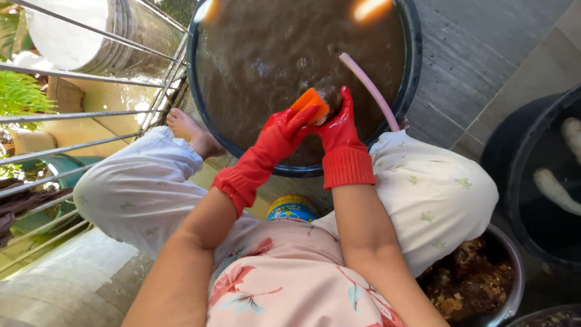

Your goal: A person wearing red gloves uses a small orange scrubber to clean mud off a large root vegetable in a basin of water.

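Both my hands wear red rubber gloves and meet over a large dark basin full of murky brown water. My left hand presses an orange scrubber against a dark, round, muddy lump. That lump rests in my right hand, just above the water at the basin's near rim. A pink hose runs over the rim into the water, right beside my right hand.
A black tub at the right holds water with pale long pieces. A metal bowl of brown clumps sits by my right knee. A metal railing runs along the left, beside my bare foot. A blue-and-yellow round object lies between my knees.
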